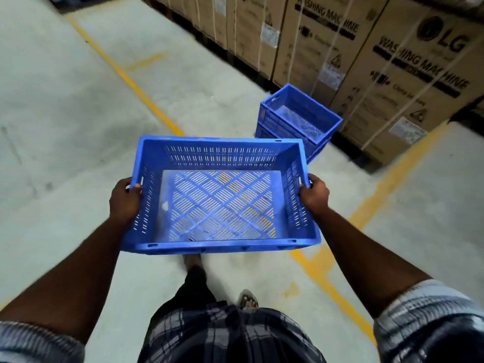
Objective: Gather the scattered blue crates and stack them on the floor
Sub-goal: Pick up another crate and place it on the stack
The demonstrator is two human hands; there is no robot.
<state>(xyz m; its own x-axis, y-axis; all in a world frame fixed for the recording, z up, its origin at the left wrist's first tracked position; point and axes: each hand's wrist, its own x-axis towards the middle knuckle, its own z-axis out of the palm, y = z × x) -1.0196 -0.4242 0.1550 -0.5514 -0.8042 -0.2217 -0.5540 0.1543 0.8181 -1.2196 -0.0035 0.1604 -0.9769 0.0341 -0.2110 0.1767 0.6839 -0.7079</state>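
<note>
**Blue crate carried between both hands**

The blue crate (220, 195) hangs in the air above the floor (65, 127), held level at its two short ends. The left hand (125, 200) grasps the left rim with fingers curled over the edge; the right hand (314, 196) grips the right rim likewise. It is rigid plastic, rectangular, with slotted walls and a diamond-patterned lattice base, and nothing lies inside. Ahead and to the right, a stack of blue crates (296, 121) stands on the floor just beside strapped cardboard boxes (408, 74) printed "washing machine". Yellow lines (125, 77) cross the concrete.
</note>
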